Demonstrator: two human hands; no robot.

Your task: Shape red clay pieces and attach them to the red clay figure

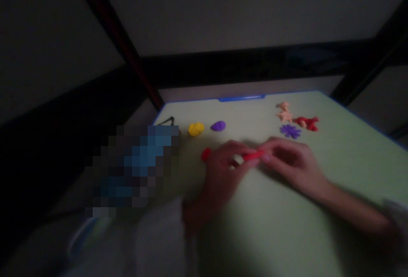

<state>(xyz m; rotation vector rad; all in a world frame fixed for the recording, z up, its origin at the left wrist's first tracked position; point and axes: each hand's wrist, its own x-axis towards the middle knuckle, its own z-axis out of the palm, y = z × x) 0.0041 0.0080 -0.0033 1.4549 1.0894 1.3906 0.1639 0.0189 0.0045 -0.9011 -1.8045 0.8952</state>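
A thin red strip of modelling clay (253, 155) is pinched between my left hand (223, 172) and my right hand (291, 162), just above a pale green board (334, 175). Both hands have their fingers closed on the strip's ends. A small red clay lump (205, 154) lies on the board just left of my left hand. The picture is dark and blurred.
Farther back on the board lie a yellow clay lump (195, 129), a purple lump (218, 126), a purple flower shape (290, 131), peach-coloured shapes (284, 112) and a red shape (307, 122). A dark frame rail (248, 66) runs behind the board. A pixelated patch (134, 170) covers the left.
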